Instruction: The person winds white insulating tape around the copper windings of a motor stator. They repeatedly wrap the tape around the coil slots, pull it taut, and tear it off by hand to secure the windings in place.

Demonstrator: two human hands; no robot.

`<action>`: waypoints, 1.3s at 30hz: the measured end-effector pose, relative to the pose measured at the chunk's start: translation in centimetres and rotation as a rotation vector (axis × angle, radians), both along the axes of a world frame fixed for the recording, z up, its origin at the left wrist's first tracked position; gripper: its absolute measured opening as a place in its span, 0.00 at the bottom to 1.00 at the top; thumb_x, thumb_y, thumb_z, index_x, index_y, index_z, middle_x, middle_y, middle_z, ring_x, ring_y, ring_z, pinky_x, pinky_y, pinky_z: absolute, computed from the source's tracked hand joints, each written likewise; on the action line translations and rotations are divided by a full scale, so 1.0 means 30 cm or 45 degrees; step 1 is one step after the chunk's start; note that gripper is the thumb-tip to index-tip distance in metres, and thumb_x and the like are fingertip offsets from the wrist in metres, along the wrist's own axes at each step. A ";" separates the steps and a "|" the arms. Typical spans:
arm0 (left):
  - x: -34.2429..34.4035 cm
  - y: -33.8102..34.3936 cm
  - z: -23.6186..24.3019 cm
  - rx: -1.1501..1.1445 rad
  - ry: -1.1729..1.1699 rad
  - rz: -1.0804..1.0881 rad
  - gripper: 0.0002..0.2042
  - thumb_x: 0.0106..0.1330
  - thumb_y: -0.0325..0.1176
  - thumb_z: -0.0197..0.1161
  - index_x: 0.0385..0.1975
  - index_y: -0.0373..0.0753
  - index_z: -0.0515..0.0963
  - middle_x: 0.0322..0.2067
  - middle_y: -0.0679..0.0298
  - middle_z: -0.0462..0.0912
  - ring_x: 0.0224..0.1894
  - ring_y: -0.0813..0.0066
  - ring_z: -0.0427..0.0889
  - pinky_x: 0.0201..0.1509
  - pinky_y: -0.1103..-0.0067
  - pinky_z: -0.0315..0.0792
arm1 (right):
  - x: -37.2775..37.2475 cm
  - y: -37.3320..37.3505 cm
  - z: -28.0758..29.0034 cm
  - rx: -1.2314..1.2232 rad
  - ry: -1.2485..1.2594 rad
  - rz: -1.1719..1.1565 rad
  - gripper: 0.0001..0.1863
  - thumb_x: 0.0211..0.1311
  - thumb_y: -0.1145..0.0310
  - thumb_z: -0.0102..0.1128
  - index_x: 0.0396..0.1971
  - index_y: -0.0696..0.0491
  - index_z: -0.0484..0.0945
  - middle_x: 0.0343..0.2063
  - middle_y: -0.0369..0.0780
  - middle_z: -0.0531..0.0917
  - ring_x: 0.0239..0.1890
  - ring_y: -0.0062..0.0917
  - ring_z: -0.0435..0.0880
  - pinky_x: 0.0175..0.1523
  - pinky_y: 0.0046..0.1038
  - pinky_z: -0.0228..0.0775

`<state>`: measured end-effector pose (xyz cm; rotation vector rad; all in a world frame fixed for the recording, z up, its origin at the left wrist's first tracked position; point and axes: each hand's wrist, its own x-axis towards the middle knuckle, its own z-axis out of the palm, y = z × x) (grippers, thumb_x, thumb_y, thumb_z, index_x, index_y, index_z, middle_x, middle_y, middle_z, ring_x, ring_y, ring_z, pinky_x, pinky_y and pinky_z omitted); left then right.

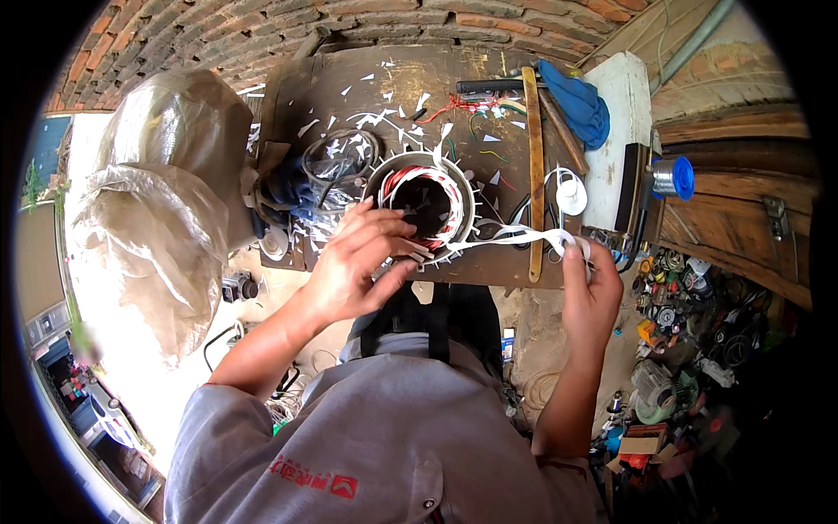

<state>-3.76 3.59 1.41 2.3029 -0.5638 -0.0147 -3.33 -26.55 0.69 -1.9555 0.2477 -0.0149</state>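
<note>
A round motor stator (472, 194) stands on the workbench in front of me, with white strips and red-and-white windings round its dark bore. My left hand (365, 253) lies over its near-left rim, fingers curled toward the bore and thumb at the near side. Whether the fingertips pinch anything on the windings is hard to see. From the stator's near right edge a white tape (515, 237) runs out to the right. My right hand (589, 284) is closed on this tape, with a loop of it between thumb and fingers, apart from the stator.
White scraps litter the workbench (288, 87). A yellow wooden strip (532, 175), a hammer-like wooden handle (563, 131) and a blue cloth (578, 105) lie at the right, beside a white tape roll (572, 194). A plastic-covered bulk (166, 140) stands left; motor parts (655, 384) crowd the floor right.
</note>
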 end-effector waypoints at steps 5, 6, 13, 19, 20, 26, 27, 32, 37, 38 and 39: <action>-0.169 -0.100 0.062 -0.408 0.062 0.108 0.09 0.55 0.28 0.72 0.33 0.35 0.80 0.38 0.57 0.84 0.40 0.61 0.83 0.42 0.70 0.76 | -0.075 -0.118 0.176 0.439 0.186 -0.044 0.11 0.70 0.74 0.50 0.47 0.65 0.72 0.40 0.42 0.76 0.26 0.10 0.68 0.29 0.16 0.58; -0.189 -0.136 0.067 -0.515 0.151 0.102 0.09 0.56 0.28 0.72 0.33 0.35 0.80 0.37 0.56 0.84 0.38 0.61 0.83 0.40 0.71 0.76 | -0.077 -0.110 0.202 0.687 0.241 -0.064 0.12 0.70 0.73 0.48 0.48 0.65 0.70 0.40 0.42 0.75 0.25 0.10 0.67 0.28 0.17 0.57; -0.147 -0.389 0.108 -0.552 0.335 0.107 0.13 0.60 0.35 0.71 0.37 0.32 0.80 0.38 0.54 0.83 0.38 0.57 0.83 0.45 0.68 0.76 | -0.080 -0.001 0.122 1.624 0.436 0.074 0.15 0.72 0.66 0.49 0.50 0.62 0.69 0.42 0.46 0.74 0.22 0.16 0.63 0.30 0.24 0.60; -0.195 -0.351 0.099 -0.612 0.674 0.148 0.07 0.62 0.32 0.68 0.34 0.36 0.80 0.31 0.57 0.82 0.33 0.58 0.81 0.40 0.67 0.75 | -0.058 0.034 0.092 1.811 0.566 0.158 0.12 0.71 0.69 0.46 0.47 0.59 0.70 0.42 0.45 0.74 0.24 0.16 0.65 0.32 0.23 0.61; -0.201 -0.341 0.107 -0.665 0.726 0.231 0.06 0.62 0.31 0.67 0.34 0.36 0.80 0.30 0.57 0.82 0.33 0.58 0.81 0.40 0.68 0.75 | -0.053 0.034 0.086 1.745 0.572 0.154 0.11 0.70 0.70 0.47 0.46 0.59 0.71 0.42 0.45 0.74 0.24 0.16 0.66 0.32 0.24 0.62; -0.189 -0.249 0.092 -0.512 0.405 0.230 0.05 0.60 0.28 0.69 0.33 0.36 0.82 0.29 0.64 0.79 0.36 0.64 0.81 0.39 0.72 0.76 | 0.021 -0.002 0.076 -0.258 0.179 0.658 0.19 0.69 0.58 0.57 0.46 0.60 0.76 0.55 0.48 0.68 0.50 0.35 0.76 0.58 0.38 0.68; -0.172 -0.237 0.089 -0.472 0.330 0.203 0.06 0.58 0.29 0.69 0.33 0.37 0.82 0.29 0.65 0.79 0.36 0.65 0.81 0.39 0.72 0.76 | 0.041 0.013 0.102 -0.285 0.070 0.777 0.20 0.68 0.55 0.59 0.45 0.59 0.77 0.55 0.49 0.69 0.53 0.36 0.75 0.60 0.39 0.65; -0.116 -0.187 0.060 -0.434 0.058 0.111 0.09 0.51 0.33 0.73 0.32 0.41 0.84 0.28 0.68 0.76 0.40 0.68 0.81 0.41 0.74 0.77 | 0.117 0.071 0.176 -0.103 0.150 1.419 0.16 0.60 0.55 0.67 0.35 0.54 0.80 0.35 0.41 0.83 0.44 0.35 0.83 0.67 0.49 0.57; -0.096 -0.123 0.026 -0.419 0.033 0.114 0.10 0.49 0.34 0.73 0.32 0.42 0.85 0.30 0.68 0.77 0.40 0.68 0.81 0.49 0.70 0.75 | 0.117 0.127 0.155 0.329 0.511 1.244 0.05 0.57 0.74 0.67 0.30 0.56 0.78 0.29 0.40 0.84 0.36 0.33 0.86 0.62 0.44 0.66; -0.098 -0.105 0.020 -0.401 0.057 0.088 0.11 0.51 0.35 0.74 0.33 0.41 0.86 0.30 0.68 0.79 0.42 0.68 0.81 0.50 0.69 0.74 | 0.110 0.142 0.147 0.374 0.525 1.189 0.05 0.57 0.75 0.66 0.30 0.56 0.78 0.29 0.41 0.84 0.36 0.32 0.86 0.61 0.43 0.68; -0.099 -0.093 0.015 -0.428 0.074 0.081 0.11 0.51 0.35 0.74 0.33 0.41 0.86 0.31 0.67 0.79 0.43 0.67 0.81 0.50 0.69 0.74 | 0.105 0.158 0.143 0.419 0.538 1.134 0.04 0.57 0.76 0.66 0.30 0.56 0.78 0.29 0.41 0.85 0.36 0.32 0.85 0.60 0.41 0.69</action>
